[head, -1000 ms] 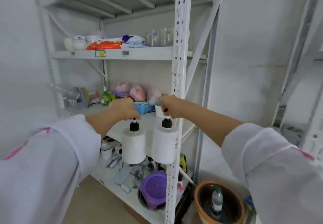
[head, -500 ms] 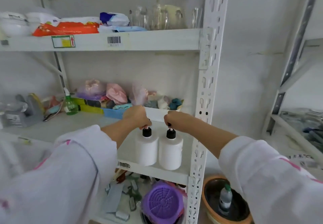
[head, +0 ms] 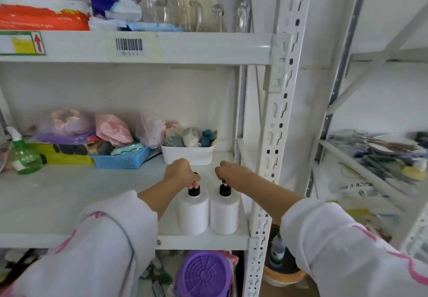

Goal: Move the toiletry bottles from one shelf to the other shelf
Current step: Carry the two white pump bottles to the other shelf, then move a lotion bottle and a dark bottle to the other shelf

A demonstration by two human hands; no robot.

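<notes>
a: where are the bottles right now?

b: both stand upright on the middle shelf [head: 69, 204], touching side by side near its front edge. my left hand [head: 180, 172] is closed around the black pump top of the left bottle [head: 193, 213]; my right hand [head: 231, 172] is pinched shut on the pump top of the right bottle [head: 224, 213].

a: how will they handle?

b: smooth white plastic, stiff, probably slippery. i can't see how full they are, so i can't tell the weight. held only by the pump, a heavy one could swing or the top could pull loose.

a: better hold?

b: just below my grip, around the neck collar or the round body. the white basket [head: 187, 155] sits just beyond my knuckles, so there's little room ahead.
</notes>
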